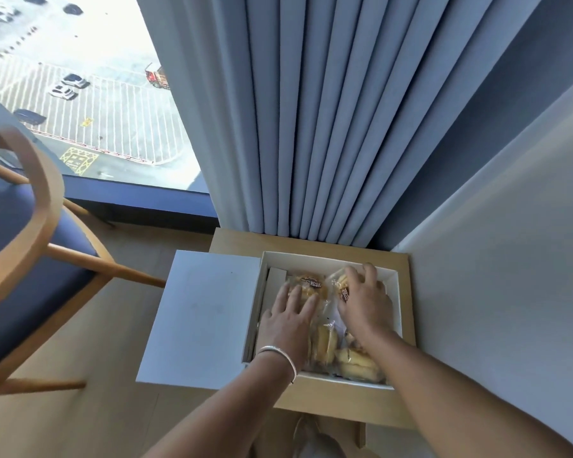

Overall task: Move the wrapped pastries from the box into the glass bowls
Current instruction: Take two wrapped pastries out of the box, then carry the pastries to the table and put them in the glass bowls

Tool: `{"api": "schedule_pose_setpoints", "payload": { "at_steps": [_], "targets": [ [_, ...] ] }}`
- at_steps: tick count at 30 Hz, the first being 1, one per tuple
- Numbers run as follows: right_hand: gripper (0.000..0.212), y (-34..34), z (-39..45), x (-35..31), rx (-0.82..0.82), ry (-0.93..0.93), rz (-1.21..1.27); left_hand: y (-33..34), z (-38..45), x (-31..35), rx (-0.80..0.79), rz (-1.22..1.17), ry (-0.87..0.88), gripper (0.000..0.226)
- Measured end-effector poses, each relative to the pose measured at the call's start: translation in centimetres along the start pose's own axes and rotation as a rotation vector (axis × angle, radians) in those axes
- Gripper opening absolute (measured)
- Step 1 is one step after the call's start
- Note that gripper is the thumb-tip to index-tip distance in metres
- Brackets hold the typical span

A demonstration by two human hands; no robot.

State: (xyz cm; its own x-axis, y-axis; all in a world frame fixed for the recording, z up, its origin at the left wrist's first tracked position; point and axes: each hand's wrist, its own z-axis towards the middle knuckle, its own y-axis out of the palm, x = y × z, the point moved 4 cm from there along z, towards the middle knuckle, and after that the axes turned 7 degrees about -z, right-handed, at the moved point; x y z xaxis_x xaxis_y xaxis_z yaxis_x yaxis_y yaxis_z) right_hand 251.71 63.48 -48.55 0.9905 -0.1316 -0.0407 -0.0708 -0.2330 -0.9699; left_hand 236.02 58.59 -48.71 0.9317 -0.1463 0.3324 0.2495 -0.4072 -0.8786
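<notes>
An open white box (328,257) sits on a small wooden table (235,241), and several wrapped pastries lie in it. My left hand (290,320), with a silver bracelet on its wrist, rests with straight fingers on the far-left pastry (308,282). My right hand (366,300) curls its fingers over the far-right pastry (339,285). Two more yellow pastries (354,361) lie at the box's near side, partly under my wrists. No glass bowls are in view.
The box's white lid (205,319) lies flat to the left, overhanging the table edge. A wooden chair with a blue seat (24,259) stands at the left. Blue curtains (311,127) hang behind the table, and a pale wall (493,292) borders it on the right.
</notes>
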Motion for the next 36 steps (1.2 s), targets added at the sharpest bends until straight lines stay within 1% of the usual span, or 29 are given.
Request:
{"api": "schedule_pose_setpoints", "payload": {
  "at_steps": [4, 9, 12, 16, 21, 25, 31, 36],
  "targets": [
    [0.051, -4.9, -1.3, -0.6, 0.062, -0.057, 0.037, -4.4, -2.0, 0.7, 0.075, -0.023, -0.048, 0.081],
    [0.067, -10.8, -2.1, -2.1, 0.088, -0.17, 0.04, -10.3, -5.1, -0.3, 0.175, -0.043, -0.163, 0.075],
    [0.068, -14.5, -2.5, -4.2, 0.123, -0.252, 0.055, -14.1, -7.4, -1.6, 0.242, -0.05, -0.233, 0.074],
    [0.068, -18.6, -3.8, -8.6, 0.159, -0.408, 0.019, -18.5, -11.0, -4.0, 0.368, -0.012, -0.347, 0.073],
    [0.062, -21.5, -7.0, -16.7, 0.168, -0.616, -0.007, -21.9, -18.1, -8.6, 0.486, -0.012, -0.521, 0.078],
    [0.062, -21.8, -11.5, -24.7, 0.127, -0.821, -0.018, -22.8, -25.5, -12.8, 0.547, -0.037, -0.686, 0.079],
    [0.066, -20.7, -22.4, -37.0, 0.11, -1.157, -0.05, -21.5, -39.2, -18.7, 0.581, -0.057, -0.975, 0.08],
    [0.065, -19.0, -33.1, -45.0, 0.082, -1.444, -0.062, -18.9, -50.9, -22.6, 0.587, -0.114, -1.207, 0.081]
  ]
}}
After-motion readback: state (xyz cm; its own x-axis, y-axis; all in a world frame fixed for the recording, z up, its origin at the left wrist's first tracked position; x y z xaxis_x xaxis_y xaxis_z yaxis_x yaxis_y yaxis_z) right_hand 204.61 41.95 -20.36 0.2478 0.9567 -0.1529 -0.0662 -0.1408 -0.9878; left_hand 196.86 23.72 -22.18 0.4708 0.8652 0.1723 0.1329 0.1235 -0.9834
